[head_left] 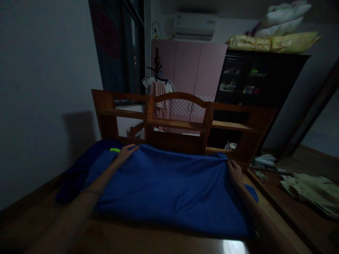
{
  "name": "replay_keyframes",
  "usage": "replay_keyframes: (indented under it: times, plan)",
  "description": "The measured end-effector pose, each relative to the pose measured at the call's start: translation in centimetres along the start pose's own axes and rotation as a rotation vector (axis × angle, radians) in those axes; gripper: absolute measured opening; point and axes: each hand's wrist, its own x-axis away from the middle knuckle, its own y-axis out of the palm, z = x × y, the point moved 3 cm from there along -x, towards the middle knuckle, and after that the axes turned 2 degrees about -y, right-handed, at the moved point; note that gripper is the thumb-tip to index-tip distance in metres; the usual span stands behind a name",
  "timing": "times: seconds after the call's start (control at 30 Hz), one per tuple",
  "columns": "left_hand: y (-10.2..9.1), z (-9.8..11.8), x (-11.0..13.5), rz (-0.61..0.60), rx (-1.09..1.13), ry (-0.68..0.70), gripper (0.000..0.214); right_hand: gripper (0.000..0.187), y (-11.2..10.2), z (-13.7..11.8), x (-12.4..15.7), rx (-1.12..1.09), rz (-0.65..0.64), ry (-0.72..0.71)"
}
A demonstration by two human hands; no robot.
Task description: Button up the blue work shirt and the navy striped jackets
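A blue garment [169, 187] is spread wide across the wooden surface, its near edge reaching toward me. My left hand [128, 153] is closed on its far edge at the left. At the far right corner, my right hand [235, 171] pinches the fabric, which creases down from the fingers. What kind of garment it is I cannot make out in the dim light. Darker blue cloth [76, 176] lies bunched to the left, partly under or beside the garment. A bright yellow-green strip [114, 150] shows next to my left hand.
Behind the garment stands a wooden shelf headboard [177, 124]. Clothes [159, 90] hang on a rack beyond it, before a pink wardrobe [186, 70]. A black cabinet [238, 81] is at the back right. Pale folded fabric [312, 192] lies at right; a wall [47, 88] borders the left.
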Motion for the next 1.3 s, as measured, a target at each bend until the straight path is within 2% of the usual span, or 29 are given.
replay_keyframes:
  times: [0.07, 0.13, 0.23, 0.3, 0.37, 0.43, 0.5, 0.6, 0.63, 0.7, 0.77, 0.83, 0.9, 0.97, 1.1, 1.17, 1.3]
  plan:
    - [-0.2, -0.4, -0.8, -0.041, 0.027, -0.046, 0.059, 0.058, -1.0, 0.7, -1.1, -0.017, -0.023, 0.019]
    - [-0.3, -0.9, -1.4, -0.066, -0.048, -0.076, 0.049, 0.055, -1.0, 1.3, -1.7, -0.019, -0.108, 0.045]
    - [0.1, -1.8, -1.6, -0.048, -0.179, -0.09, 0.031, 0.042, 0.3, 1.4, -1.5, -0.004, -0.277, 0.071]
    - [0.3, -2.0, -1.3, -0.016, -0.246, -0.081, 0.033, 0.037, 1.2, 1.2, -1.0, 0.009, -0.353, 0.075]
    - [0.2, -1.8, -0.7, 0.011, -0.295, -0.067, 0.041, 0.037, 1.6, 0.8, -0.3, 0.025, -0.364, 0.073]
    - [-0.4, -1.3, 0.4, 0.045, -0.337, -0.051, 0.05, 0.041, 1.3, 0.5, 0.3, 0.056, -0.299, 0.074]
    - [-1.6, -0.5, 2.5, 0.11, -0.389, -0.007, 0.056, 0.048, 0.4, 0.1, 1.4, 0.093, -0.204, 0.077]
    - [-3.8, 0.6, 7.6, 0.183, -0.477, 0.055, 0.057, 0.056, -1.4, -0.2, 4.5, 0.115, -0.112, 0.047]
    - [-4.4, 0.6, 9.7, 0.155, -0.48, 0.029, 0.058, 0.056, -2.0, -0.2, 5.9, 0.115, -0.102, 0.023]
    - [-5.2, 0.0, 14.1, 0.055, -0.416, -0.126, 0.063, 0.056, -3.2, -0.2, 9.1, 0.12, -0.105, -0.012]
    - [-5.4, -0.8, 18.1, -0.011, -0.345, -0.27, 0.064, 0.055, -4.2, 0.1, 12.1, 0.128, -0.146, 0.008]
    - [-5.3, -1.6, 20.8, -0.036, -0.28, -0.331, 0.06, 0.052, -4.9, 0.2, 14.5, 0.142, -0.209, 0.064]
    - [-5.2, -2.0, 22.1, -0.013, -0.201, -0.343, 0.056, 0.051, -5.1, 0.2, 15.9, 0.147, -0.262, 0.098]
    - [-5.4, -2.3, 22.6, 0.065, -0.067, -0.375, 0.054, 0.053, -5.3, 0.0, 16.3, 0.108, -0.28, 0.104]
    - [-5.8, -3.1, 23.0, 0.21, 0.16, -0.526, 0.057, 0.053, -5.4, 0.0, 15.8, 0.114, -0.215, 0.092]
    - [-5.8, -3.4, 23.5, 0.225, 0.123, -0.524, 0.055, 0.051, -5.5, 0.1, 15.8, 0.239, -0.169, 0.076]
    - [-6.1, -3.4, 25.7, 0.238, -0.065, -0.382, 0.045, 0.046, -6.4, -0.4, 17.2, 0.452, -0.151, 0.049]
